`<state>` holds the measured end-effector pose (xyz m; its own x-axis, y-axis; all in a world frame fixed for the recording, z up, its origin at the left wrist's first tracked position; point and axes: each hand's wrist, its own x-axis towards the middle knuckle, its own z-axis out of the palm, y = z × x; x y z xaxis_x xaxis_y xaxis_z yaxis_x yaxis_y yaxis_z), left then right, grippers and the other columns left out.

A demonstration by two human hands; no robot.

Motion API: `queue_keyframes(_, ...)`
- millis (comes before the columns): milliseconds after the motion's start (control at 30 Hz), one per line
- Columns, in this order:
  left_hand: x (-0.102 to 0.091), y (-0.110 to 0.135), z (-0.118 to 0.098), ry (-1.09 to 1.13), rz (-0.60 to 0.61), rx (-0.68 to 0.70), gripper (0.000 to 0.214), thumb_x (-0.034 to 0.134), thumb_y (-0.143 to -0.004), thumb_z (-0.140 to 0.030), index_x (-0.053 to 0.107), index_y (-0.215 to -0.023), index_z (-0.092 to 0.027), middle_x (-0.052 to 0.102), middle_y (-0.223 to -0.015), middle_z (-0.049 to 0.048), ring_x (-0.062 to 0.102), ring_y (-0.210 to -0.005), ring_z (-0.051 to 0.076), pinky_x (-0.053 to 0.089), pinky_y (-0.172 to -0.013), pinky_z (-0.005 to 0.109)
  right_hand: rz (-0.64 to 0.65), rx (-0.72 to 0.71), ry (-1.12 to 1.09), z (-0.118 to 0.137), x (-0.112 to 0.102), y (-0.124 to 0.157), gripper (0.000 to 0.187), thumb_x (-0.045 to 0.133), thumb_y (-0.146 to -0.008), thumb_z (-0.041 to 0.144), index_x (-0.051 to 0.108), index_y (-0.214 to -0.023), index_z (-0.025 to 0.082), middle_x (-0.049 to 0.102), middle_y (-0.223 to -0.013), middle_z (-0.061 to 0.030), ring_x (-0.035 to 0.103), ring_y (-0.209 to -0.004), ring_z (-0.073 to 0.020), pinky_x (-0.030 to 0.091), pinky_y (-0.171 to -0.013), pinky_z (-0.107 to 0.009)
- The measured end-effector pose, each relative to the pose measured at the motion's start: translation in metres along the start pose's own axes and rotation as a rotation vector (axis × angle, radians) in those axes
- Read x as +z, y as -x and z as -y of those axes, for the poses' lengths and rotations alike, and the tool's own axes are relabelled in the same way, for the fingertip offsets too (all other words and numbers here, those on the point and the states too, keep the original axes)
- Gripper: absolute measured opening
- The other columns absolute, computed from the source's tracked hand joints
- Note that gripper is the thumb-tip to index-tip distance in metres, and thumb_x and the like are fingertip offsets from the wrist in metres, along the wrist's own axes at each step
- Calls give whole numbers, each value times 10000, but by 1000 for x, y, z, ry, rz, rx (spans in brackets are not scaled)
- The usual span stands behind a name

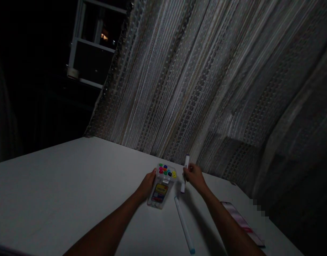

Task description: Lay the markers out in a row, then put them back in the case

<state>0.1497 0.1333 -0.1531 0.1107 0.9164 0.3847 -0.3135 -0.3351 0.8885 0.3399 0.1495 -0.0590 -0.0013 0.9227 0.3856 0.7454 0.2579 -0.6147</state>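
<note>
A clear plastic case of markers (158,190) stands on the white table, its several coloured marker ends showing at the top. My left hand (147,185) is closed around the case's left side. In my right hand (194,175), pinched between thumb and fingers, is a white marker (187,161) with dark ends, held nearly upright just right of the case. A second, longer-looking white marker with light blue ends (184,224) lies on the table in front of the case, between my forearms.
A phone (242,222) with a pink screen lies by my right forearm. The white table (72,185) reaches back to a hanging patterned curtain (179,78). Behind, at the left, are a window (95,42) and a small pale container (73,73). The room is dim.
</note>
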Motion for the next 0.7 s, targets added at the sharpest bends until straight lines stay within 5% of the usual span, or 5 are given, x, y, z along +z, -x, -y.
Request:
queue_keyframes(133, 0, 4, -5, 13, -19, -2, 773, 417, -698, -789, 693, -870, -87, 724, -847, 127, 650, -805, 256, 475, -760, 335, -24, -152, -428, 36, -27, -5, 403, 513, -695, 324, 429, -1057, 170, 523, -562, 61, 453, -411, -110, 365, -396, -209)
queue_keyframes(400, -2, 3, -1, 21, -22, 14, 752, 430, -712, -769, 691, -890, -87, 724, -851, 127, 648, -823, 255, 467, -767, 323, -85, -320, -545, 75, -31, 3, 860, 584, -688, 330, 82, -1375, 206, 521, -629, 90, 479, -416, -95, 394, -396, -191)
queue_keyframes(533, -1, 1, 0, 18, -7, 3, 762, 411, -732, -760, 688, -919, -76, 724, -878, 129, 649, -840, 257, 466, -767, 320, -18, -320, -541, 74, -21, 1, 740, 570, -702, 340, 200, -1326, 198, 525, -642, 73, 495, -447, -110, 409, -415, -210)
queue_keyframes(700, -1, -1, 5, 16, 12, -22, 779, 369, -756, -757, 687, -919, -65, 719, -891, 143, 651, -843, 258, 471, -766, 329, -137, -447, -388, 70, -21, -3, 264, 515, -754, 400, 499, -881, 169, 520, -690, 0, 506, -595, -133, 423, -524, -240)
